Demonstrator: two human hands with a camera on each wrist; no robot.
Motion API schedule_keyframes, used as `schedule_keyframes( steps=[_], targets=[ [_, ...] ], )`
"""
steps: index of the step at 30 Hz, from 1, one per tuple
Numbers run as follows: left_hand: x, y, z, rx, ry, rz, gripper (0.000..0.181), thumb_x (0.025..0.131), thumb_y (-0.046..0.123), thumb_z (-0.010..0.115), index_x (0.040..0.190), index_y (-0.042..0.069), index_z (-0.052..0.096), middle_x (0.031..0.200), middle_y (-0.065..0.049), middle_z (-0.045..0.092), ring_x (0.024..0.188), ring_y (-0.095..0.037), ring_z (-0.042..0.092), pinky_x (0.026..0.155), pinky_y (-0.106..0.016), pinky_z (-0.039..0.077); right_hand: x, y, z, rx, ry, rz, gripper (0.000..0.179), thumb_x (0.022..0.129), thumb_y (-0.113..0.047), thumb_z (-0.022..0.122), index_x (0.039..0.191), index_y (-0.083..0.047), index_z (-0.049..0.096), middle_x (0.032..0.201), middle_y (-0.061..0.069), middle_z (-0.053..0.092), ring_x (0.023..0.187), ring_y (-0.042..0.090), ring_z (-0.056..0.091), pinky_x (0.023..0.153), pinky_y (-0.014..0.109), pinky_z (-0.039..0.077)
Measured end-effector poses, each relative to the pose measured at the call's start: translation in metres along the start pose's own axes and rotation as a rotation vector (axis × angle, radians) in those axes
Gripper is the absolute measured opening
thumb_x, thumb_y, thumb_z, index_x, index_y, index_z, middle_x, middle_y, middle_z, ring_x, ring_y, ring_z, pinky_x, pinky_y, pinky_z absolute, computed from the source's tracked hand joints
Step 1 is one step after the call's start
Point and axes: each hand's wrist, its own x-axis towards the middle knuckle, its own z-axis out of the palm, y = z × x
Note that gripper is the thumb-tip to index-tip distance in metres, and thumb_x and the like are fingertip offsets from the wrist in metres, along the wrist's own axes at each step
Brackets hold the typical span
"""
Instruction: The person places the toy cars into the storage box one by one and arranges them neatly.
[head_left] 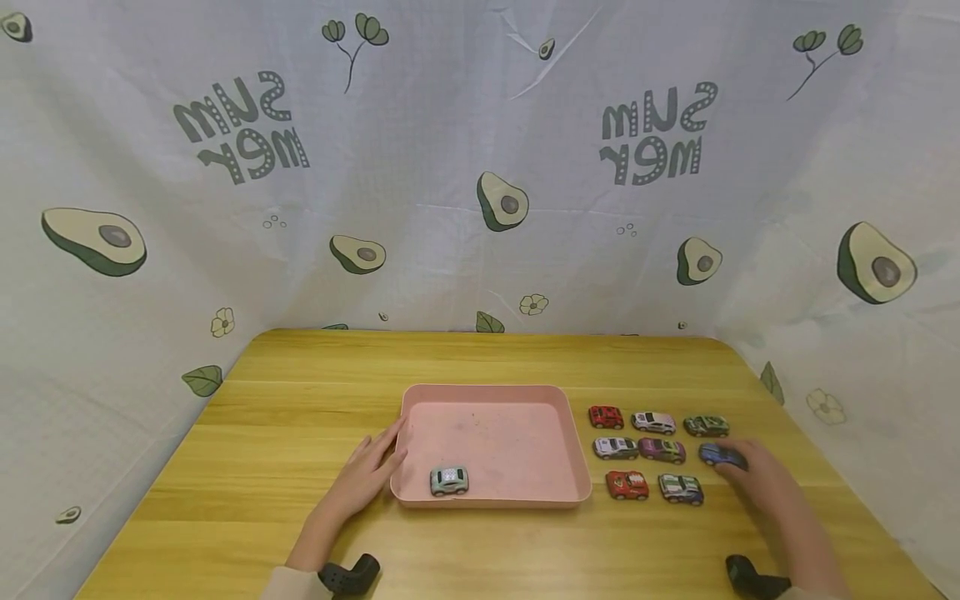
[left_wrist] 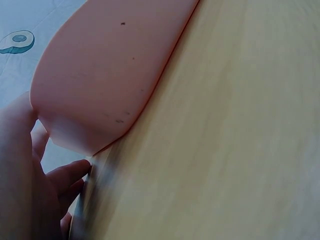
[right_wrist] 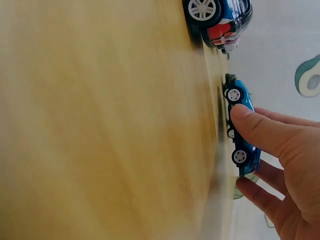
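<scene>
My left hand (head_left: 367, 473) holds the pink tray (head_left: 491, 502) at its left side. In the left wrist view the thumb reaches over the rim, one finger lies against the outer wall, and the other fingers are bent outside it. Inside the tray, near its front left, stands a pale green toy car (head_left: 449, 481). Over on the right, my right hand (head_left: 761, 477) pinches a blue toy car (right_wrist: 245, 132), its thumb across the car's side between the wheels. Other fingertips are at the car's far side and one end.
Several toy cars stand in loose rows right of the tray, among them a purple car (head_left: 662, 451), a green car (head_left: 707, 426) and a white-and-green car (head_left: 681, 489). A printed curtain (head_left: 450, 275) hangs behind the wooden table (head_left: 300, 417).
</scene>
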Motion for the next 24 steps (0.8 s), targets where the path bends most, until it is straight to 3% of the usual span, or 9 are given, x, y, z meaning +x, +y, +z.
schedule_keyframes(
  steps=[11, 24],
  targets=[
    [-0.001, -0.001, 0.000, -0.014, -0.001, 0.008, 0.053, 0.094, 0.041, 0.043, 0.143, 0.026, 0.028, 0.144, -0.007, 0.038, 0.134, -0.029, 0.034, 0.115, -0.051, 0.010, -0.013, -0.027, -0.007, 0.054, -0.031, 0.091, 0.057, 0.090, -0.035, 0.052, 0.125, 0.009, 0.044, 0.122, 0.040, 0.041, 0.108, 0.056, 0.041, 0.085, 0.063, 0.038],
    [-0.001, 0.000, 0.000, -0.022, 0.016, 0.003, 0.053, 0.094, 0.042, 0.043, 0.143, 0.026, 0.030, 0.144, -0.007, 0.039, 0.133, -0.030, 0.035, 0.114, -0.051, 0.010, -0.017, -0.071, -0.011, -0.030, 0.055, -0.041, 0.043, 0.083, -0.007, 0.060, 0.119, 0.014, 0.049, 0.112, 0.041, 0.049, 0.099, 0.055, 0.048, 0.082, 0.061, 0.043]
  ],
)
